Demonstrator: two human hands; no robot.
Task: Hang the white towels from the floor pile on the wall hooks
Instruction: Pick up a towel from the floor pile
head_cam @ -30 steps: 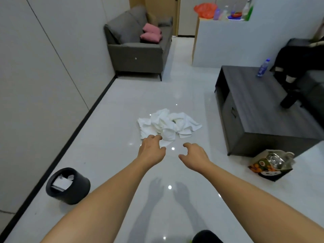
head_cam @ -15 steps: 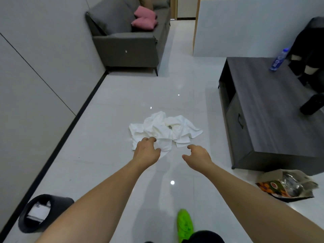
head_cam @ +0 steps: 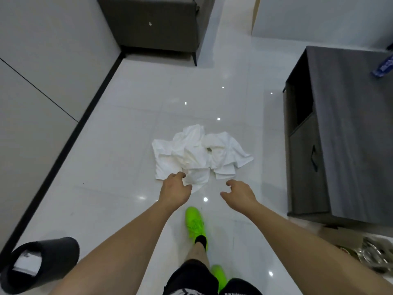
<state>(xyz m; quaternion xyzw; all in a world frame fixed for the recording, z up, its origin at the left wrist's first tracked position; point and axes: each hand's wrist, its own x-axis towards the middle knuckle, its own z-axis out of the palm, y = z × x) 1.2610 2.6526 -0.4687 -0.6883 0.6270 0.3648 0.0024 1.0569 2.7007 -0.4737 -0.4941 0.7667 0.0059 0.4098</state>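
I am looking down at a glossy white tiled floor (head_cam: 131,133). A pale wall (head_cam: 42,60) runs along the left, a grey sofa (head_cam: 153,24) stands at the far end, and a dark wooden cabinet (head_cam: 340,135) fills the right side. In the middle of the floor lies the pile of white towels (head_cam: 202,154), crumpled together, just beyond my reaching hands. No hooks show from here, and no towel appears lifted, so I judge the task barely begun: every towel seems left to pick up and hang.

My left hand (head_cam: 175,190) reaches over the pile's near edge, fingers loosely curled, holding nothing; whether it touches the cloth I cannot tell. My right hand (head_cam: 239,193) hovers just right of it, fingers spread and relaxed, empty.

Near left, a black bin (head_cam: 42,265) lies tipped on its side with something white inside. Near right, a paper bag (head_cam: 350,243) holds shiny metal items. Below, my bright green shoe (head_cam: 194,222) steps forward.
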